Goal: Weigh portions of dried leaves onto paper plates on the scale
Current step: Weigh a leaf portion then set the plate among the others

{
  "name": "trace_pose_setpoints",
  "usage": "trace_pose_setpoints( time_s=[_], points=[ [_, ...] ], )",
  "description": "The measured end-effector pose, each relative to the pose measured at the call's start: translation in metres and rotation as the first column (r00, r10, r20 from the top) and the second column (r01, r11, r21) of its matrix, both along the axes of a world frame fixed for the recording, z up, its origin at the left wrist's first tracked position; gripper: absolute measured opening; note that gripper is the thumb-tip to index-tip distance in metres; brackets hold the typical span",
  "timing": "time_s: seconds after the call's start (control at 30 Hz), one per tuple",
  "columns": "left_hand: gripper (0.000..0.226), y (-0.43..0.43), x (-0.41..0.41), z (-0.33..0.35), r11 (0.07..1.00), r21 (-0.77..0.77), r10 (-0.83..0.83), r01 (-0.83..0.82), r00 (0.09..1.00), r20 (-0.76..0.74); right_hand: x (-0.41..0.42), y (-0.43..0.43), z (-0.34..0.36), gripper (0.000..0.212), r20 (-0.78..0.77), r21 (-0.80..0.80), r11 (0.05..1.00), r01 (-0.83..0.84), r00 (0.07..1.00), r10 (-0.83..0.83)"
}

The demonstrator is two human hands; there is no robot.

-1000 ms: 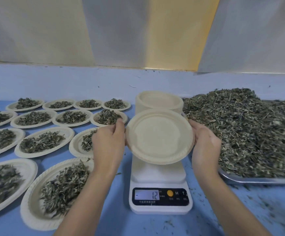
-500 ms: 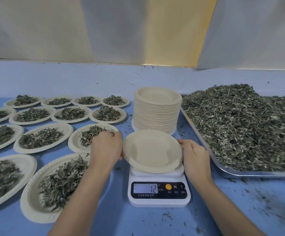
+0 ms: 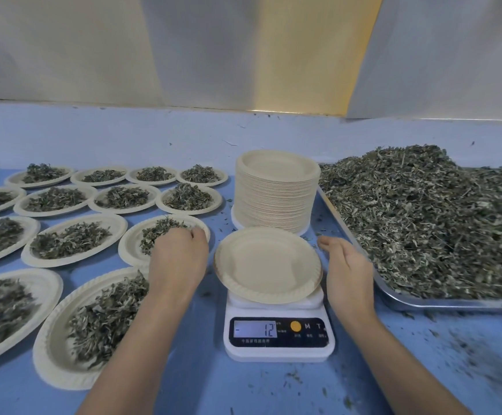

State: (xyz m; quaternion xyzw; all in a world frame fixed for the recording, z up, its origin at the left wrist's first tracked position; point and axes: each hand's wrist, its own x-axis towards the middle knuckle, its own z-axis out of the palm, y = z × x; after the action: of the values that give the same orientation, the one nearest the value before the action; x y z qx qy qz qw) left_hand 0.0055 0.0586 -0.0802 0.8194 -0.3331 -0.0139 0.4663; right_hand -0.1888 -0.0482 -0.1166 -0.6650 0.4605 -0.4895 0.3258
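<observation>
On my head-camera feed, an empty paper plate (image 3: 267, 263) is sitting on the white kitchen scale (image 3: 278, 353), overhanging the platform and hiding most of it; the display (image 3: 255, 328) is showing a minus sign and 12, and the small print under it is too fine for me to read. The right hand (image 3: 348, 271) is hovering just beside the plate's right rim, palm turned toward it, fingers straight and released, not touching. The left hand (image 3: 177, 259) is hanging just beside the left rim with its back to me; its fingers are bending down and away over the near edge of a filled plate (image 3: 129, 244), their tips hidden, so I cannot tell whether it is grasping anything. Behind the scale a tall stack of paper plates (image 3: 273, 205) is standing, its base partly covered by the empty plate; to the right a heap of dried leaves (image 3: 438, 223) is lying piled on a metal tray (image 3: 453, 304) whose right end is running out of frame. To the left, rows of portioned plates (image 3: 114, 226) are covering the blue table (image 3: 201, 384); the nearest are blurring and the leftmost are being cut off by the edge; both forearms are leaving the frame at the bottom; leaf crumbs (image 3: 459, 345) are lying scattered near the tray.
</observation>
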Motion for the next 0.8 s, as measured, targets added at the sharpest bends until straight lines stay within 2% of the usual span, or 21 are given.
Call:
trace_pose_setpoints(
  time_s=[0.07, 0.1, 0.2, 0.27, 0.37, 0.43, 0.5, 0.57, 0.63, 0.7, 0.8],
  points=[
    [0.052, 0.001, -0.005, 0.004, 0.999, -0.051, 0.009, -0.004, 0.994, 0.108, -0.001, 0.0, 0.007, 0.028, 0.06, -0.05, 0.999, 0.007, 0.998, -0.004],
    [0.052, -0.001, -0.009, 0.008, 0.996, -0.087, -0.011, 0.021, 0.994, 0.112, -0.004, -0.002, 0.012, 0.027, 0.075, -0.077, 0.997, 0.014, 0.997, -0.008],
    [0.047, -0.008, -0.033, 0.019, 0.956, -0.248, -0.167, 0.157, 0.986, -0.023, -0.019, -0.014, 0.027, 0.023, 0.025, -0.125, 0.99, 0.067, 0.998, -0.064],
    [0.044, -0.014, -0.054, 0.025, 0.913, -0.305, -0.302, 0.27, 0.951, -0.066, -0.034, -0.026, 0.035, 0.019, -0.131, -0.117, 0.985, 0.124, 0.982, -0.139],
    [0.043, -0.026, -0.082, 0.031, 0.85, -0.332, -0.461, 0.409, 0.883, -0.093, -0.06, -0.045, 0.045, 0.02, -0.453, -0.008, 0.984, 0.177, 0.877, -0.161],
    [0.043, -0.036, -0.096, 0.034, 0.811, -0.369, -0.528, 0.455, 0.84, -0.124, -0.075, -0.058, 0.052, 0.026, -0.601, 0.118, 0.982, 0.145, 0.798, -0.046],
    [0.043, -0.046, -0.108, 0.036, 0.782, -0.408, -0.567, 0.471, 0.81, -0.152, -0.086, -0.068, 0.053, 0.037, -0.666, 0.284, 0.953, 0.103, 0.737, 0.119],
    [0.045, -0.055, -0.117, 0.038, 0.761, -0.45, -0.592, 0.467, 0.783, -0.19, -0.091, -0.071, 0.047, 0.047, -0.618, 0.478, 0.877, 0.041, 0.726, 0.303],
    [0.046, -0.062, -0.125, 0.04, 0.751, -0.48, -0.608, 0.454, 0.758, -0.236, -0.091, -0.076, 0.04, 0.049, -0.558, 0.549, 0.835, -0.023, 0.734, 0.387],
    [0.046, -0.067, -0.131, 0.041, 0.748, -0.496, -0.617, 0.44, 0.738, -0.275, -0.085, -0.084, 0.037, 0.04, -0.541, 0.508, 0.86, -0.054, 0.756, 0.367],
    [0.046, -0.069, -0.134, 0.04, 0.749, -0.493, -0.623, 0.443, 0.725, -0.293, -0.075, -0.097, 0.04, 0.034, -0.62, 0.279, 0.956, -0.087, 0.744, 0.249]
  ],
)
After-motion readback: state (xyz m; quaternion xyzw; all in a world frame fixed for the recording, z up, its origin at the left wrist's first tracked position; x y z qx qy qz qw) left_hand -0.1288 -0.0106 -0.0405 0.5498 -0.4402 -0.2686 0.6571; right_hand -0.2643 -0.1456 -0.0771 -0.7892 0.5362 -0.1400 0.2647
